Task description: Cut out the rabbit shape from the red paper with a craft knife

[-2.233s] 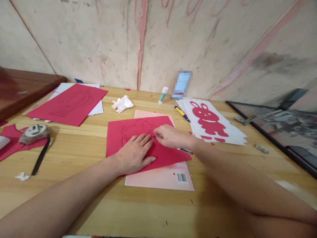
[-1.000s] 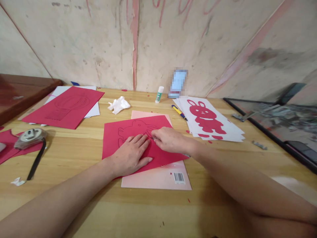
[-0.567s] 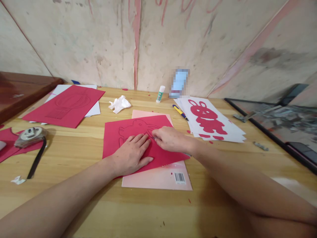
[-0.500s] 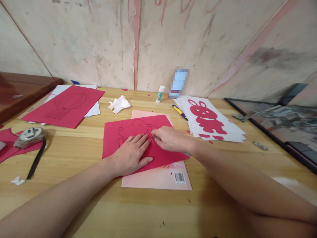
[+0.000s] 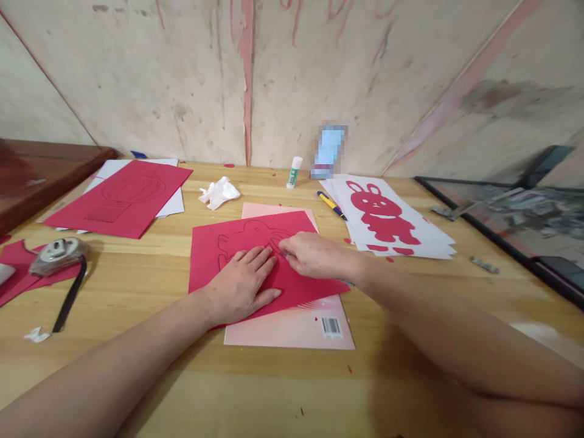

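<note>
A sheet of red paper with a rabbit drawn in dark outline lies over a pale pink booklet with a barcode. My left hand rests flat on the sheet, fingers stretched and thumb apart, covering the lower part of the drawing. Close to its fingertips, my right hand is closed in a pinch at the rabbit's ears. A small thin tip shows under its fingers; the rest of what it grips is hidden. A bluish edge peeks out beneath my right wrist by the sheet's right corner.
Behind are a crumpled tissue, a glue stick, a yellow-blue pen and a blurred phone. White sheets with a red rabbit cutout lie right. Left are another drawn red sheet and a tape measure.
The camera view has shifted slightly. Both hands and the red sheet stay in practically the same place, with no clear movement of the fingers.
</note>
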Demonstrator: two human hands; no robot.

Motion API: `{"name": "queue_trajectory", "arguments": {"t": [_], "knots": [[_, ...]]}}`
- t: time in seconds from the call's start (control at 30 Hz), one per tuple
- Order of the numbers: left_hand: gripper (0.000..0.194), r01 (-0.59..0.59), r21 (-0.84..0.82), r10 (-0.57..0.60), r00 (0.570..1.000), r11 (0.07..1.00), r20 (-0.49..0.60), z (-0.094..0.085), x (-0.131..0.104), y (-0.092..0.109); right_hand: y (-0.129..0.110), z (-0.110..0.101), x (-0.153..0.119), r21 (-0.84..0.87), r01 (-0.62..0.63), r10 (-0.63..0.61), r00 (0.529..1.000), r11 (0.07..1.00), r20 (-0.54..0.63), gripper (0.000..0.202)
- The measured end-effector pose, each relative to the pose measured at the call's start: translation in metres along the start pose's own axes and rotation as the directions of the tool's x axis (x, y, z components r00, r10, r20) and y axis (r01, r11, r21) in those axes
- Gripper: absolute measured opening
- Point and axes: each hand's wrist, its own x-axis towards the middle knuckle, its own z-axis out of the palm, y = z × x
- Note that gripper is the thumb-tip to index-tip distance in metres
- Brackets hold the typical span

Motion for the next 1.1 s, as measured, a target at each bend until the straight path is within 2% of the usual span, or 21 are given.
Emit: {"name": "queue_trajectory", "arguments": {"t": [0.37,0.67,1.1], "knots": [[0.066,-0.003,-0.001,0.003,1.0,1.0,0.003,0.001,0.0,-0.002,0.005,0.005,-0.002,-0.008,0.018,-0.018,1.0,1.0,-0.018,0.022],[0.067,0.019,0.018,-0.021,0.998,1.0,0.063,-0.003,0.001,0.0,0.01,0.006,-0.007,0.021,0.019,-0.019,1.0,1.0,-0.004,0.023],[0.066,0.025,0.047,-0.028,0.997,0.999,0.073,-0.005,0.002,0.002,0.004,-0.003,-0.01,0.013,-0.005,0.005,0.999,1.0,0.041,0.025]]}}
